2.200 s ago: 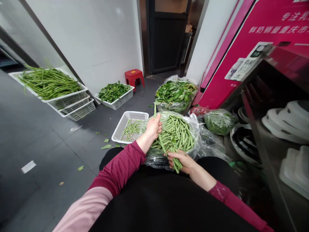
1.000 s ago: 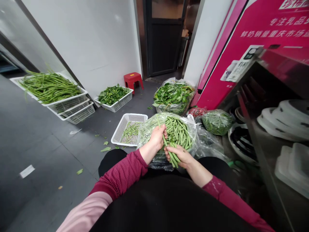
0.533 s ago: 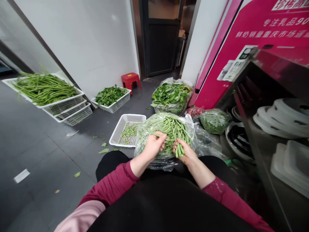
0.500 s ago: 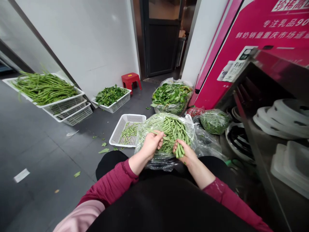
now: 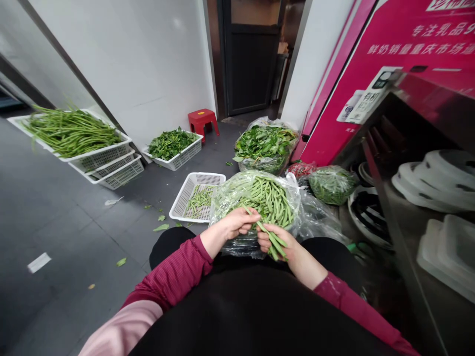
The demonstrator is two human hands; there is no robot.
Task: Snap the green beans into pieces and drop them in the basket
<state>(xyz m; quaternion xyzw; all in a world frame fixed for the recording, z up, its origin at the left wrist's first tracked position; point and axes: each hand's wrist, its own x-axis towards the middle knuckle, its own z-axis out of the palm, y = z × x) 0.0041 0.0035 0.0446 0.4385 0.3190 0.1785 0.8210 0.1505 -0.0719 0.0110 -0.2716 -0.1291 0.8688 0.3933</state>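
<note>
My right hand (image 5: 277, 240) is closed round a small bunch of green beans (image 5: 276, 244), whose ends stick out toward me. Close beside it, my left hand (image 5: 239, 222) pinches the far end of a green bean at the bunch. Both hands are over the near edge of a clear plastic bag (image 5: 226, 195) that sits between my knees. Many more green beans (image 5: 272, 195) fill this bag. To its left, a white mesh basket (image 5: 178, 199) holds short pieces of bean (image 5: 200, 200).
Stacked white baskets (image 5: 126, 170) with long green stems stand at the left. Farther back are a basket of leafy greens (image 5: 172, 144), a red stool (image 5: 204, 121) and a bag of leaves (image 5: 265, 143). A metal shelf (image 5: 401, 237) with white containers stands close on my right.
Both hands have come down and nearer to me, closer together. The bunch in my right hand now slants toward the lower right, away from the beans in the bag.
</note>
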